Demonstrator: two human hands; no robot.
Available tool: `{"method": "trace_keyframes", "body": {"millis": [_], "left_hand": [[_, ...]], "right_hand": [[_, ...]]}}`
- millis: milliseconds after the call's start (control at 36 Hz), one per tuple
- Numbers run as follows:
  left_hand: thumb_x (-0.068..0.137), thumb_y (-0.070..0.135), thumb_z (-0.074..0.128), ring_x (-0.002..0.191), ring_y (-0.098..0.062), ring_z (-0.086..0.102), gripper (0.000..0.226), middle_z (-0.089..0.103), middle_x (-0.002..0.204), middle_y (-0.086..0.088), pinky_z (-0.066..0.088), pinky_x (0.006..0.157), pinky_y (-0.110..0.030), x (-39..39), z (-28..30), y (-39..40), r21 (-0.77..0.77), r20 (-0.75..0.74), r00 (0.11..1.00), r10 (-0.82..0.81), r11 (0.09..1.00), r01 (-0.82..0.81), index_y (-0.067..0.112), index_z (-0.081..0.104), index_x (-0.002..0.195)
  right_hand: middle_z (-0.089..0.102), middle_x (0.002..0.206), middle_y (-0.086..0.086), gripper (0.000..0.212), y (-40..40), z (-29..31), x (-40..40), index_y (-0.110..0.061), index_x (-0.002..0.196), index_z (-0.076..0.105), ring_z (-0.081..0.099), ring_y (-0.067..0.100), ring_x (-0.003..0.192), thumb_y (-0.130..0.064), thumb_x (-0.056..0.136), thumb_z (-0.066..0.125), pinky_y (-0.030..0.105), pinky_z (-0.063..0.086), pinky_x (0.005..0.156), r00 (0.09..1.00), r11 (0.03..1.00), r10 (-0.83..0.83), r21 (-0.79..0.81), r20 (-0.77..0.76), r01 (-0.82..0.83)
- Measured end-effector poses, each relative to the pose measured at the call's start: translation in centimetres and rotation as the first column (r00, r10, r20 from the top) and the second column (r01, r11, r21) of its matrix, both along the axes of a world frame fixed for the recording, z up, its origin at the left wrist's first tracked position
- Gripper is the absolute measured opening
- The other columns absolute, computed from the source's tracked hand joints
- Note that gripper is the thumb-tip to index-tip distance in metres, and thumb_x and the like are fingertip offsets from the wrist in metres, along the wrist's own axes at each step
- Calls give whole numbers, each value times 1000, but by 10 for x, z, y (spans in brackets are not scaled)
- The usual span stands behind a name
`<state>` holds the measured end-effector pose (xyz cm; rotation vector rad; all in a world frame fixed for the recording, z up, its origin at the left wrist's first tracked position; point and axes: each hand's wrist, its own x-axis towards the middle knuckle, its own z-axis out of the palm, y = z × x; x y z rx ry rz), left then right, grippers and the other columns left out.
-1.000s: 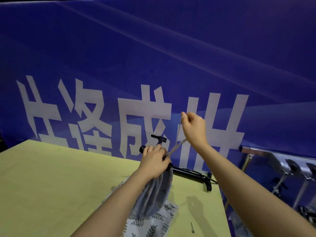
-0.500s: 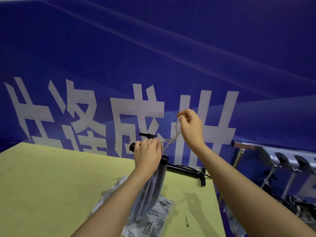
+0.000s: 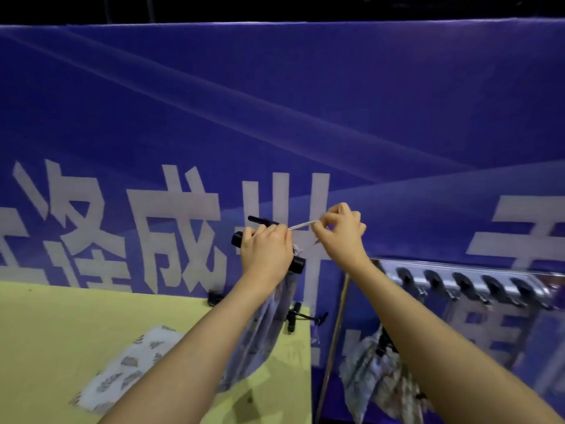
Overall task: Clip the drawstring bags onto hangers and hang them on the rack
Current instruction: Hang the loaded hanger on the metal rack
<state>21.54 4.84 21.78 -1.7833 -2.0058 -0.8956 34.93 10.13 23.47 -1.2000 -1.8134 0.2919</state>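
Observation:
My left hand (image 3: 266, 252) grips a black clip hanger (image 3: 298, 264) in the air above the table's right end. A grey drawstring bag (image 3: 269, 325) hangs from the hanger beneath that hand. My right hand (image 3: 339, 231) pinches the bag's pale drawstring (image 3: 301, 224), which runs taut between the two hands. The silver rack (image 3: 464, 280) with a row of black hooks stands to the right, below my right forearm. Another patterned bag (image 3: 376, 377) hangs under the rack, partly hidden by my arm.
A leaf-print drawstring bag (image 3: 128, 365) lies flat on the yellow-green table (image 3: 46, 332). A spare black hanger (image 3: 293, 318) lies at the table's far right corner. A blue banner (image 3: 275, 117) with white characters fills the background. The table's right edge drops off beside the rack.
Both hands have lifted the hanger and bag higher off the table and toward the rack. My right hand has dropped lower, now pulling the drawstring sideways. The view has swung right.

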Motion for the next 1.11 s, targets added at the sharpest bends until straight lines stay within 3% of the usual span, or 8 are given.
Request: {"method": "trace_keyframes", "body": {"millis": [139,250,389,556,694,889,1000,1111], "left_hand": [[100,29,29,97,-22,54,33,65,99,-1,30,88,-35,73,-14,4,-33,51,998,-34,999,36,15,58,94],[100,30,31,99,-24,54,32,66,101,-1,31,88,-36,128,-38,7,-95,96,994,-54,993,63,16,59,93],[100,29,32,99,-25,55,30,66,101,-1,30,86,-36,182,-73,8,-177,137,986,-95,977,118,15,57,94],[100,29,33,100,-29,54,29,66,101,-7,33,86,-38,230,-120,9,-267,202,965,-165,939,217,14,58,99],[99,26,38,97,-32,54,28,66,98,-9,28,79,-36,249,-150,14,-269,280,923,-262,902,337,12,61,93],[100,39,29,112,-28,43,38,61,115,-1,28,92,-37,280,-162,34,-498,149,959,-240,820,283,20,62,105],[97,42,35,116,-32,36,37,61,110,-4,25,95,-39,298,-162,47,-621,174,955,-240,726,295,22,67,95],[97,43,36,123,-30,36,39,60,116,-6,22,104,-41,323,-163,60,-731,186,945,-268,605,315,20,68,98]], "right_hand": [[53,110,6,36,6,-3,80,-7,82,69,46,24,108,-35,96,52,38,31,92,980,994,-109,-47,-164,102],[59,67,9,36,-2,-8,138,-5,71,60,60,16,59,-26,98,49,32,51,61,834,986,-28,-151,-551,-67],[39,48,1,36,-7,-25,183,-5,69,54,40,14,38,-26,98,50,29,44,47,744,939,-35,-277,-668,-204],[29,56,15,42,-7,-55,209,-7,62,45,28,19,47,-32,93,58,23,27,45,877,962,-40,-255,-480,-96],[28,49,9,48,-3,-72,223,-5,55,38,27,16,47,-26,91,61,32,33,53,922,978,-37,-204,-385,-46],[24,46,3,50,8,-86,248,-10,54,32,22,9,43,-23,87,66,28,25,50,968,982,-78,-185,-237,34],[28,46,8,49,17,-98,271,-7,52,36,23,14,45,-23,86,68,16,35,51,962,963,-142,-259,-235,79],[37,38,5,45,21,-113,300,-4,51,46,34,16,38,-23,84,70,36,48,59,951,940,-193,-325,-244,107]]}}
